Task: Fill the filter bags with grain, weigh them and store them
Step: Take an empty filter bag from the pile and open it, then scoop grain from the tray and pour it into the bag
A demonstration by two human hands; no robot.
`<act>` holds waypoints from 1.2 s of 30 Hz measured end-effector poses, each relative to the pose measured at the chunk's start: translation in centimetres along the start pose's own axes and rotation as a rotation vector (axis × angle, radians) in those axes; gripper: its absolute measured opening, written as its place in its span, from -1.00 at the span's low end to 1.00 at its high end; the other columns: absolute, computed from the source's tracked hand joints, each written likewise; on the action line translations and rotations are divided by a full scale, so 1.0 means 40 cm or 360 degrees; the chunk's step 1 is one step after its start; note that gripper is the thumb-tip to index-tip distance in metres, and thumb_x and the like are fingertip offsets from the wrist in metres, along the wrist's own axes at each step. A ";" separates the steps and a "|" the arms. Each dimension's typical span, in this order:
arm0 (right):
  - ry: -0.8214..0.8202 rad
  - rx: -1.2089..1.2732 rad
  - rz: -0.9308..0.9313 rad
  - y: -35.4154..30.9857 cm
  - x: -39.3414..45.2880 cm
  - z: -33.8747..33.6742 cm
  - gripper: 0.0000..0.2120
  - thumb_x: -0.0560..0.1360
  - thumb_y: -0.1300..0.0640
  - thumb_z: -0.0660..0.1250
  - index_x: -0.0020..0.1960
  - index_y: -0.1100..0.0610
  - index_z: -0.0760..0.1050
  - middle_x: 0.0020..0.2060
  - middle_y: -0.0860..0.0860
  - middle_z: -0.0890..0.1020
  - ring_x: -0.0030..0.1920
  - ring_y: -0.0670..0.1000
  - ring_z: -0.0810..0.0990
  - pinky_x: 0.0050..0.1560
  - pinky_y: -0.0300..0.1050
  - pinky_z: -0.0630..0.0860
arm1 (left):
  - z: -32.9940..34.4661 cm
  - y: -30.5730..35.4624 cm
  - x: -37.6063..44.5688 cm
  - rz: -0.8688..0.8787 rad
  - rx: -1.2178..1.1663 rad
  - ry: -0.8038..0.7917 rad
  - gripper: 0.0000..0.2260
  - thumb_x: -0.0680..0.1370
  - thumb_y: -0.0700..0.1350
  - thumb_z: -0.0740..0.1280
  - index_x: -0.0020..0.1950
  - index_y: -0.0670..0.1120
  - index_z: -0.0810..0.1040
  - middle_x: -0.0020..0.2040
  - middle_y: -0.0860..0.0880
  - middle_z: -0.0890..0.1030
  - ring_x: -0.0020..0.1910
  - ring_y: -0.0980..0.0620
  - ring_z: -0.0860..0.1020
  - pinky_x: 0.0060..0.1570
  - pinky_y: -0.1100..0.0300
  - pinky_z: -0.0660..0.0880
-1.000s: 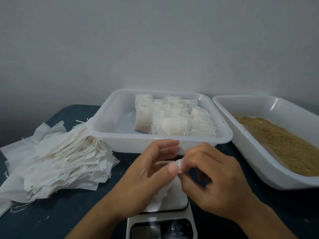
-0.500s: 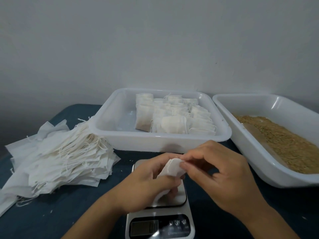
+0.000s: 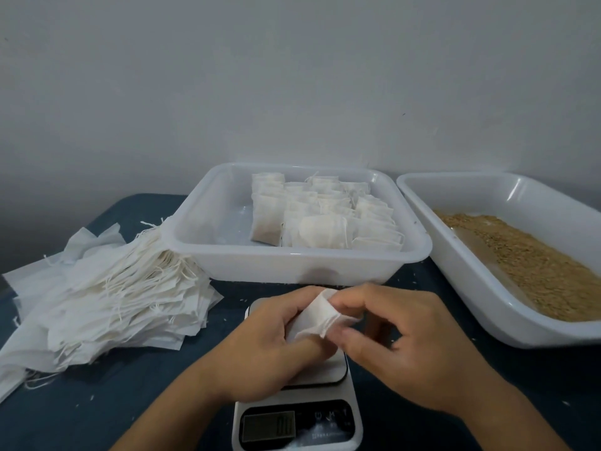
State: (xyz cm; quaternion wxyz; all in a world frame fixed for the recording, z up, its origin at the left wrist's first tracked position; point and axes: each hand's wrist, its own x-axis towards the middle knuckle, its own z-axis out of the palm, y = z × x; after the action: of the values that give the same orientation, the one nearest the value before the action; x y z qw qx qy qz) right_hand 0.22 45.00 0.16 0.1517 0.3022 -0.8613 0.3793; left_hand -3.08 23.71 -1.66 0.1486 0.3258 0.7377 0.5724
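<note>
Both hands are working just above the scale at 6 o'clock, and between them sits one filter bag. The left hand cradles it from below, grip curled round the bag's body, while the right hand pinches the top edge at the mouth. It looks like the mouth is being pried open or folded; which one I cannot tell. Holding it over the scale platform makes sense: any spill lands there, and the weighing spot is right underneath.

Up at 12 o'clock, the storage tray already carries rows of filled bags, stood on edge and packed tight to its right side, leaving its left side free for more. At 3 o'clock the grain tray waits within easy reach of the right hand, its grain heaped toward the near end. At 9 o'clock the stack of empty bags fans out on the dark surface, strings trailing, handy for the left hand. The scale display is lit, though its digits are too blurred to trust.
</note>
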 end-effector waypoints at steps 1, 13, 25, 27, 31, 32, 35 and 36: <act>-0.0015 -0.0047 -0.0024 0.000 0.004 -0.004 -0.86 0.56 0.00 0.45 0.11 -0.07 0.65 -0.14 -0.32 0.63 -0.26 -0.13 0.62 -0.27 -0.35 0.50 | -0.007 0.003 0.001 -0.0010 0.0038 -0.0034 -0.77 0.57 -0.17 0.37 0.20 0.04 0.62 -0.04 0.03 0.63 -0.10 0.04 0.55 -0.10 0.08 0.47; -0.0046 0.0280 0.0257 -0.028 -0.002 -0.084 -0.80 0.60 -0.09 0.32 0.21 -0.24 0.56 -0.02 -0.23 0.72 -0.36 -0.02 0.72 -0.31 -0.12 0.65 | -0.001 0.059 0.061 -0.0102 0.0035 -0.0410 -0.89 0.49 -0.07 0.41 -0.01 0.01 0.55 -0.14 -0.03 0.53 -0.15 0.04 0.48 -0.10 0.03 0.42; -0.0234 0.0111 0.0237 -0.044 -0.018 -0.150 -0.75 0.57 -0.08 0.36 0.24 -0.23 0.62 -0.27 -0.12 0.69 -0.37 -0.02 0.66 -0.34 -0.18 0.58 | 0.048 0.091 0.111 -0.0043 -0.0204 -0.0537 -0.75 0.54 -0.26 0.35 -0.14 0.13 0.54 -0.22 0.04 0.47 -0.22 0.05 0.42 -0.16 0.08 0.38; -0.0251 0.0014 0.0275 -0.041 -0.020 -0.161 -0.66 0.56 -0.13 0.34 0.33 -0.30 0.50 -0.25 -0.15 0.70 -0.34 -0.06 0.67 -0.30 -0.33 0.54 | 0.055 0.087 0.116 -0.0115 -0.0277 -0.0562 -0.80 0.53 -0.18 0.38 -0.11 0.15 0.58 -0.20 0.09 0.51 -0.19 0.10 0.47 -0.13 0.11 0.46; -0.0230 -0.0126 0.0285 -0.032 -0.026 -0.175 -0.69 0.61 -0.07 0.36 0.35 -0.19 0.48 -0.26 -0.06 0.71 -0.38 -0.10 0.67 -0.34 -0.34 0.54 | 0.061 0.064 0.123 -0.0261 -0.0299 -0.0545 -0.80 0.52 -0.14 0.43 -0.04 0.21 0.61 -0.13 0.11 0.56 -0.10 0.15 0.58 0.02 0.09 0.60; -0.0215 -0.0104 0.0292 -0.031 -0.028 -0.176 -0.72 0.62 -0.07 0.36 0.31 -0.20 0.47 -0.27 -0.05 0.71 -0.41 -0.09 0.66 -0.35 -0.35 0.53 | 0.064 0.062 0.124 -0.0273 -0.0279 -0.0528 -0.77 0.52 -0.14 0.43 -0.08 0.24 0.61 -0.14 0.12 0.56 -0.11 0.16 0.58 0.01 0.09 0.61; -0.0147 -0.0022 0.0335 -0.030 -0.031 -0.180 -0.76 0.60 -0.09 0.35 0.26 -0.22 0.46 -0.16 -0.15 0.73 -0.43 -0.08 0.67 -0.36 -0.37 0.51 | 0.075 0.059 0.127 -0.0279 -0.0221 -0.0501 -0.74 0.53 -0.15 0.42 -0.14 0.26 0.59 -0.18 0.19 0.56 -0.15 0.17 0.58 -0.04 0.08 0.62; -0.0119 -0.0006 0.0357 -0.030 -0.032 -0.181 -0.73 0.59 -0.08 0.37 0.28 -0.24 0.46 -0.09 -0.21 0.72 -0.44 -0.07 0.67 -0.36 -0.38 0.50 | 0.079 0.058 0.128 -0.0273 -0.0212 -0.0487 -0.74 0.53 -0.15 0.42 -0.14 0.26 0.59 -0.19 0.20 0.56 -0.16 0.17 0.58 -0.05 0.08 0.61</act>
State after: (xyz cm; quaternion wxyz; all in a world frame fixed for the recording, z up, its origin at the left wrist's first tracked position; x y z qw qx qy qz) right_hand 2.19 50.29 5.03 0.0767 0.2175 -0.8954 0.3808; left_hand -4.29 29.70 0.37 0.3284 0.3343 0.6921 0.5490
